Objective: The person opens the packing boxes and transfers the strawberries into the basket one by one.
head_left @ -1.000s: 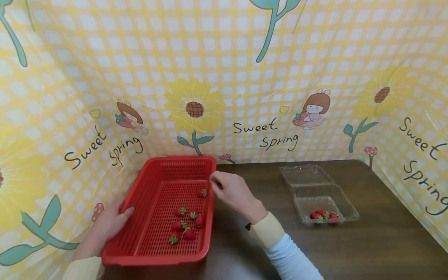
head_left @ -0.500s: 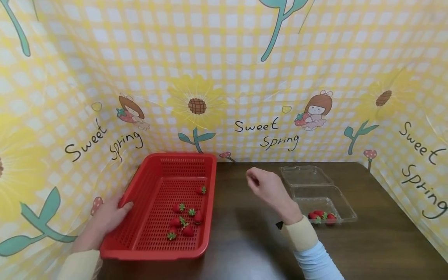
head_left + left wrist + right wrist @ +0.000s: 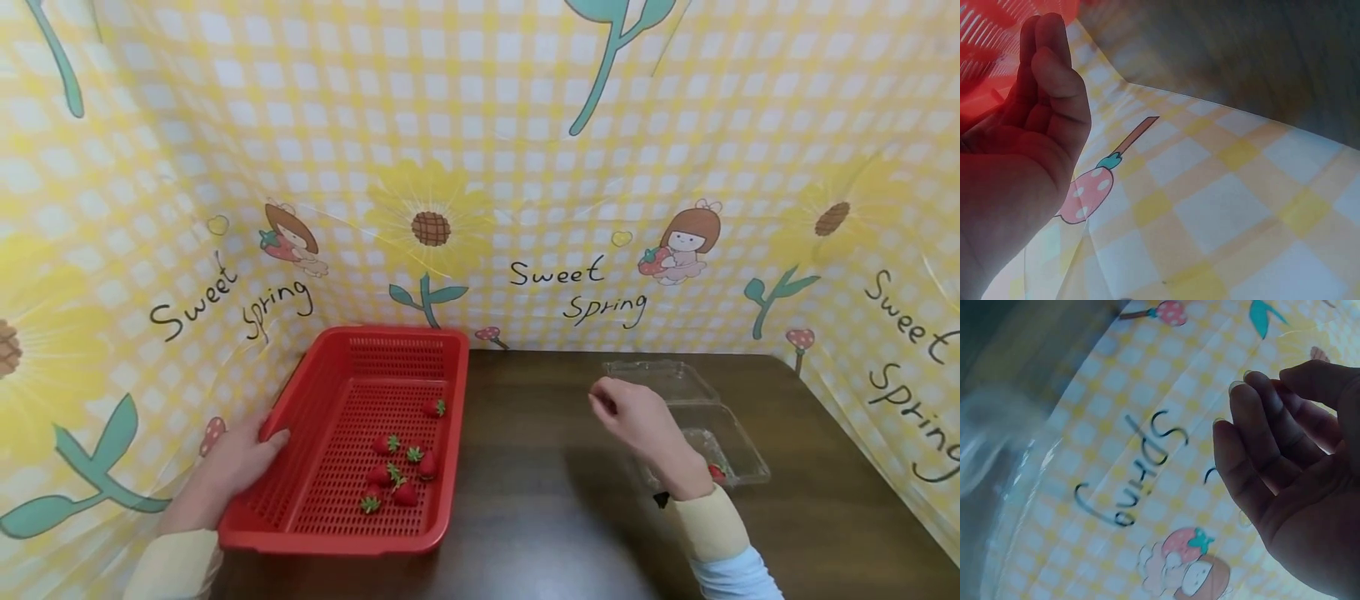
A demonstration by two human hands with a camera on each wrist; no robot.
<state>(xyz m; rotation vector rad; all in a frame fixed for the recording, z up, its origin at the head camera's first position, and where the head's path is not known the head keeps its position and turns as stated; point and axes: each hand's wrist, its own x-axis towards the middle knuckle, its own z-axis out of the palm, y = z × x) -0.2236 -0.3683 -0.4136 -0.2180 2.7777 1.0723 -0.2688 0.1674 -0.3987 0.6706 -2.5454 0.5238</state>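
Note:
My left hand (image 3: 234,458) grips the left rim of a red plastic basket (image 3: 446,433), its thumb over the edge. Seen in the left wrist view, its fingers (image 3: 1054,37) lie against the basket's outside. Several strawberries (image 3: 405,493) with green leaves lie inside the basket, mostly toward its front right. My right hand (image 3: 648,425) hovers above the table by a clear plastic box (image 3: 750,450), partly covering it. In the right wrist view its fingers (image 3: 1247,419) are loosely bent, and nothing shows between them. One strawberry (image 3: 716,472) shows in the box past the wrist.
The dark wooden table (image 3: 525,467) extends between basket and box. A yellow-checked, flower-printed cloth (image 3: 480,167) stands as a wall at the back and both sides, close to the basket's left and far edges. The box's lid (image 3: 686,375) is folded back.
My right hand has moved from the basket's right rim across to the right, reaching the clear box. The left hand keeps its hold on the basket, and the strawberries in the basket stay put.

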